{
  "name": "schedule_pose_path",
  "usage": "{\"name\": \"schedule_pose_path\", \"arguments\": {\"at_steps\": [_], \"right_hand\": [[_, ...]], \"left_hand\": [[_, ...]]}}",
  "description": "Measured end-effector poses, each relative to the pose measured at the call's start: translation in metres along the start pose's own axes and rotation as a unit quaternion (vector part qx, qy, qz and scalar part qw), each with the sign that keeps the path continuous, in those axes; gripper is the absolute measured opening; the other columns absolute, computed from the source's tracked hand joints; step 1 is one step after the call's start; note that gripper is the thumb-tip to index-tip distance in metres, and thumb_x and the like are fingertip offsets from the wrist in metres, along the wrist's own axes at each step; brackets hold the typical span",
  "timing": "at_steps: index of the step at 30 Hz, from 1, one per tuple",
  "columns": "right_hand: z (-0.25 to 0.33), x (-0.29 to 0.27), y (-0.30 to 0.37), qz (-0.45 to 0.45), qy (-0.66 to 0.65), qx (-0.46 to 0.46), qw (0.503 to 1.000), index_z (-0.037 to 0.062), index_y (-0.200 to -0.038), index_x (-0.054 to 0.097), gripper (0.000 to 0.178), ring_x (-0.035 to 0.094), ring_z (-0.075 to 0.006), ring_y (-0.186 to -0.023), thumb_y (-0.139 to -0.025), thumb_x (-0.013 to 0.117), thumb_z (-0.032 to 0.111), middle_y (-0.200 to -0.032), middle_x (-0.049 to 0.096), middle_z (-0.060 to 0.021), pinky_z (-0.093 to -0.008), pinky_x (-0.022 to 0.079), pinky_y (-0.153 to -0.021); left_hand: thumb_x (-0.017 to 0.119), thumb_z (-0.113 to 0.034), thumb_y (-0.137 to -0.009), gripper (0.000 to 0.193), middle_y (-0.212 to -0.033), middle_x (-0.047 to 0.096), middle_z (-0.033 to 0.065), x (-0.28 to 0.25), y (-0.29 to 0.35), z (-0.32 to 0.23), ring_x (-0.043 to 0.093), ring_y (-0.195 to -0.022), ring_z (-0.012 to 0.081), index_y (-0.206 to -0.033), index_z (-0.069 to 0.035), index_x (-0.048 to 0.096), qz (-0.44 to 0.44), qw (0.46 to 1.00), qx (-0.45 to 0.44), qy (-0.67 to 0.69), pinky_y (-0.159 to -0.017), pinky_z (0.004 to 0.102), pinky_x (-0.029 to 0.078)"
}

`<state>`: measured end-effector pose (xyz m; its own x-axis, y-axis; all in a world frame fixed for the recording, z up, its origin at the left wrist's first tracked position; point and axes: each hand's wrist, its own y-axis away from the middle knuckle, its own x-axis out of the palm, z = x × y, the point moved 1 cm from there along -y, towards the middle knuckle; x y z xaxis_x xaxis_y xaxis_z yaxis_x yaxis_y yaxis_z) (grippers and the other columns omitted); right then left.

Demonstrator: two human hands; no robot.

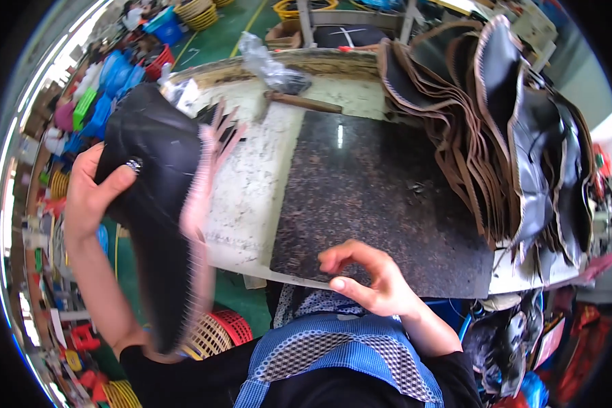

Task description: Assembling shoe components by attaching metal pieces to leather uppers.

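My left hand [95,187] is closed on a black leather boot upper [158,146], with the thumb on its face beside a small shiny round detail. The piece hangs at the left, off the table's left part, and its lower end is blurred by motion. A pale, notched edge runs down its right side. My right hand [370,279] is over the front edge of the dark speckled slab [367,190], fingers bent and thumb apart from them, with nothing seen between. To the right stands a thick pile of similar black boot uppers [503,129] with brown inner sides.
On the white worktable [248,183] lie a hammer [306,103], a clear plastic bag [272,64] and several thin strips [228,132]. A red and yellow basket [231,328] is below the front edge. Blue tubs [163,28] and other baskets crowd the green floor beyond.
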<state>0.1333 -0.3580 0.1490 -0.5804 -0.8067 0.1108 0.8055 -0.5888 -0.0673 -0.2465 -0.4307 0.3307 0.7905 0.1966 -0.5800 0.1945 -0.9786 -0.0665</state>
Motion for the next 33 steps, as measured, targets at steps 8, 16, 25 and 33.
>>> {"name": "schedule_pose_path", "arguments": {"at_steps": [8,16,25,33], "right_hand": [[-0.026,-0.083,0.026,-0.26,0.299,0.019,0.918,-0.0003,-0.098,0.071,0.012,0.068,-0.0184,-0.083,-0.087,0.072,0.003,-0.091,0.069,-0.0102,-0.0292,0.055,-0.075],[-0.042,-0.146,-0.041,-0.242,0.627,-0.068,0.737,0.0048,-0.088,0.073,0.01,0.06,-0.03,-0.085,-0.077,0.075,0.006,-0.086,0.066,-0.0075,-0.0396,0.05,-0.078],[0.009,-0.044,-0.038,-0.232,0.354,-0.283,0.861,0.0052,-0.092,0.076,0.017,0.064,-0.0219,-0.084,-0.075,0.079,0.002,-0.088,0.069,-0.0071,-0.0329,0.052,-0.072],[0.004,-0.032,-0.007,-0.25,0.323,-0.296,0.863,0.0037,-0.093,0.076,0.021,0.061,-0.0206,-0.081,-0.073,0.08,-0.002,-0.088,0.067,-0.007,-0.0301,0.048,-0.07]], "left_hand": [[0.083,-0.031,-0.077,0.051,-0.098,0.068,0.019,-0.037,0.013,0.223,0.064,-0.091,0.0402,-0.112,0.0,0.061,-0.055,0.843,-0.174,-0.506,-0.082,0.0444,0.052],[0.074,-0.013,-0.084,0.053,-0.128,0.057,0.0144,0.05,-0.011,0.09,0.055,-0.119,0.0334,-0.132,-0.005,0.054,-0.145,0.906,0.075,-0.389,-0.104,0.0397,0.042],[0.048,-0.035,-0.106,0.044,-0.116,0.065,0.0218,0.277,0.011,0.037,0.065,-0.111,0.0278,-0.133,0.0,0.049,0.285,0.734,-0.166,0.594,-0.098,0.0399,0.054],[0.06,-0.016,-0.101,0.016,-0.104,0.066,0.0028,0.314,0.013,0.034,0.064,-0.096,0.0108,-0.112,-0.005,0.064,0.268,0.593,-0.189,0.735,-0.09,0.0259,0.056]]}}
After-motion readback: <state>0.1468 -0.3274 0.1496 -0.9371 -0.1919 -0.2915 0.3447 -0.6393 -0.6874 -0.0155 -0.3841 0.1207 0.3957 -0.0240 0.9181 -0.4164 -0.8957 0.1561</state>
